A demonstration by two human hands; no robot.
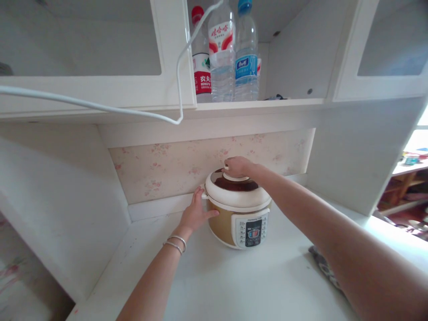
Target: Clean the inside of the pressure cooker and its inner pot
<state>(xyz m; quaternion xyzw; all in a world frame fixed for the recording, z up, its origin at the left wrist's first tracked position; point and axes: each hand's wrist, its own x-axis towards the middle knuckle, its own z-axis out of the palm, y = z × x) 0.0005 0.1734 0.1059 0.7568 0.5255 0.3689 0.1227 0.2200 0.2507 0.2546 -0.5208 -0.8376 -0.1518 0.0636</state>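
A small gold and cream electric cooker (242, 223) stands on the white counter (234, 285) against the floral back wall. Its cream lid (234, 192) with a dark centre sits on top. My right hand (238, 167) is closed over the round lid knob. My left hand (195, 213) lies against the cooker's left side beside the side handle, fingers together and thumb spread. Two silver bangles circle my left wrist. The control panel (253, 229) faces me.
Three water bottles (222, 49) stand in an open shelf above. A white cable (100, 106) hangs across the cabinet fronts. A patterned cloth (323, 265) lies on the counter under my right arm. A side wall stands at left, an opening at right.
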